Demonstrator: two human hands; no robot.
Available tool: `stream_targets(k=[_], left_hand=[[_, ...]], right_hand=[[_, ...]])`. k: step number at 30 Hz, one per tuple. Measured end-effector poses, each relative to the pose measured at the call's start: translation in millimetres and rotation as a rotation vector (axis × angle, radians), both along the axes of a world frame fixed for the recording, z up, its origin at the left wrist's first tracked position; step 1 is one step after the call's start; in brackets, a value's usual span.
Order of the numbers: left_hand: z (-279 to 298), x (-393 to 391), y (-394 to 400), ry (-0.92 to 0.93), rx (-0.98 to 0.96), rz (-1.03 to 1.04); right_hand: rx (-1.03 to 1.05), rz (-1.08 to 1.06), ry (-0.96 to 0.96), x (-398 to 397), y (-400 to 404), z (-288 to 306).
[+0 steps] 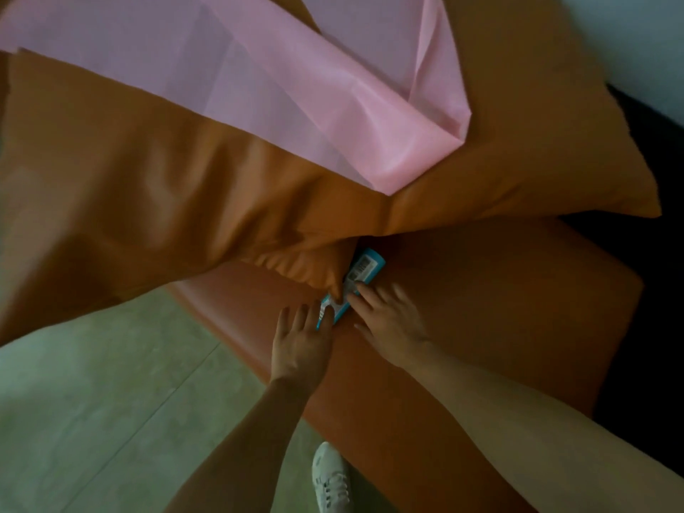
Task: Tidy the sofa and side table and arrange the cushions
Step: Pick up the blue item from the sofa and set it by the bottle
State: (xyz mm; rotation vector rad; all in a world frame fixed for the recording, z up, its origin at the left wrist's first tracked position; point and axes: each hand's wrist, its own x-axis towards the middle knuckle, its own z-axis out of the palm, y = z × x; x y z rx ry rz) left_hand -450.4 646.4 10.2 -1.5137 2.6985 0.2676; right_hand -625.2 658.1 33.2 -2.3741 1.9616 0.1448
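Note:
A small blue and white packet [361, 272] with a barcode lies on the orange sofa seat [499, 309], partly under the corner of a large orange cushion [166, 201]. My left hand [301, 340] lies flat with its fingertips touching the packet's near end. My right hand [386, 320] reaches in from the right, its straight fingers touching the packet's side. A second orange cushion [536, 149] leans at the back right. A pink cloth [296, 90] is draped over both cushions.
Pale tiled floor [92, 401] runs along the sofa's left edge, with my white shoe [331, 479] on it. A dark gap [651, 272] lies past the sofa's right side, and a white wall [629, 35] stands at the top right.

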Motion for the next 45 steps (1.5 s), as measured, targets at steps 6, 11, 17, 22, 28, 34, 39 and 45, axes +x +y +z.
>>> stream_targets(k=[6, 11, 17, 22, 28, 34, 39, 45], left_hand=[[-30.8, 0.3, -0.5, 0.047, -0.024, 0.021], [-31.8, 1.2, 0.8, 0.170, -0.050, 0.009], [-27.5, -1.7, 26.6, 0.231, -0.007, -0.011], [-16.1, 2.3, 53.7, 0.316, -0.088, -0.067], [13.6, -10.0, 63.0, 0.389, -0.190, -0.167], [45.7, -38.0, 68.9, 0.443, -0.207, -0.335], [68.7, -68.3, 83.5, 0.578, -0.116, -0.483], [105.6, -111.9, 94.9, 0.567, -0.091, -0.644]], right_hand=[[-0.046, 0.092, 0.028, -3.5, -7.6, -29.7], [-0.072, 0.064, 0.038, -4.8, 0.1, -41.3], [-0.132, 0.058, 0.066, -12.8, 30.6, -48.0], [-0.196, 0.123, 0.038, -29.4, 47.1, -41.5], [-0.278, 0.080, -0.130, -26.9, 52.2, -21.9], [-0.200, -0.019, -0.394, -38.5, 73.0, 6.8], [-0.017, -0.163, -0.506, -61.9, 121.5, 26.5], [-0.078, -0.288, -0.701, -112.3, 178.7, 81.5]])
